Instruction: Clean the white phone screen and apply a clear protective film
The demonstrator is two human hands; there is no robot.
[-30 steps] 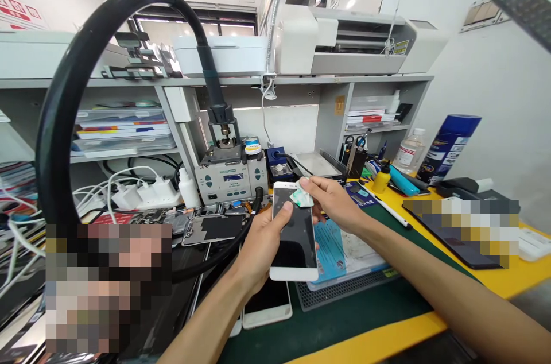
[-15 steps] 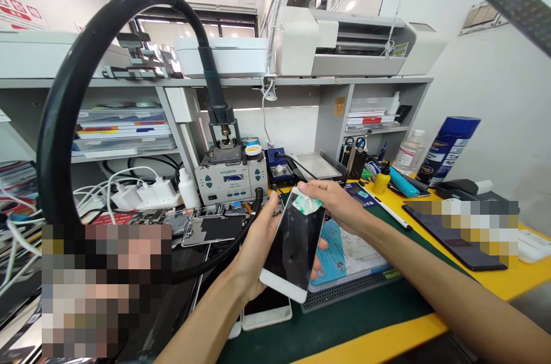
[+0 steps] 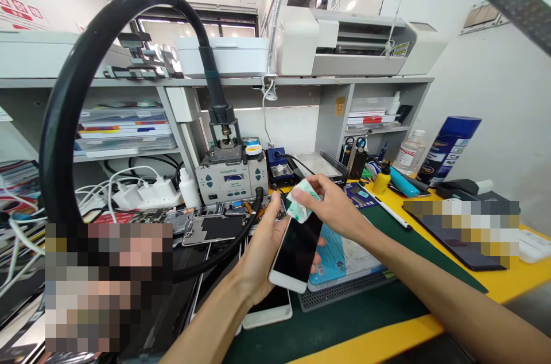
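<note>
In the head view, my left hand is closed round a white smartphone with a black screen, its fingertips showing at the phone's right edge. The phone is tilted, screen towards me. My right hand pinches a crumpled white and green tissue at the phone's top end, covering that part of the screen. Below the phone, another white phone lies on the green mat, partly hidden by my left hand. Right behind the held phone is a blue card on a clear case.
A grey hot-air station with a thick black hose arching over the left side stands behind. Phone parts lie left of my hands. To the right are a white stylus, a yellow bottle and a dark tablet.
My right hand has shifted with the tissue, which now stands up more between thumb and fingers. The held phone has moved slightly right and up. The screen looks less smeared.
</note>
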